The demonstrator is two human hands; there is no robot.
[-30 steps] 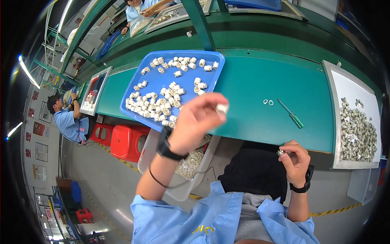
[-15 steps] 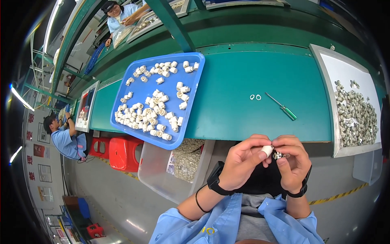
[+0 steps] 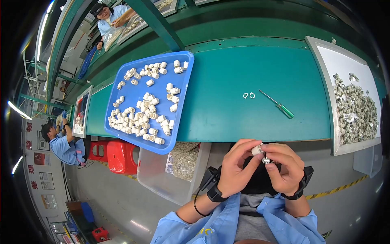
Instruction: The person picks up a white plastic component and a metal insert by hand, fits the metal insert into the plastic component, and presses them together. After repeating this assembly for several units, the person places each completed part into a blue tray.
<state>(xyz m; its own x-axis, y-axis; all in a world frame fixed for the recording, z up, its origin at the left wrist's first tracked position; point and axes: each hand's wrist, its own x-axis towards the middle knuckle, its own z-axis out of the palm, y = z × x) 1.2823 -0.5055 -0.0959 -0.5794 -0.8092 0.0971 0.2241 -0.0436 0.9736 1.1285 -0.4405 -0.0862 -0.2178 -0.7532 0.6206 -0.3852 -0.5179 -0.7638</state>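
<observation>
Just off the table's front edge, my left hand pinches a white cylindrical socket shell between thumb and fingertips. My right hand, fingers closed, grips a small silvery metal insert right below the shell. Whether the two parts touch is hard to tell. Beyond my hands on the green table lie a screwdriver with a green handle and two white rings. To the left, a blue tray carries many white shells like the one I hold.
At the right, a metal-framed white tray holds a heap of small metal parts. Below the table are a clear plastic bin and a red stool. One co-worker is at the far left, another across the bench.
My hands have shifted slightly left and the fingers have moved around the two parts. The shell now sits above the metal insert rather than beside it. The view has turned a little.
</observation>
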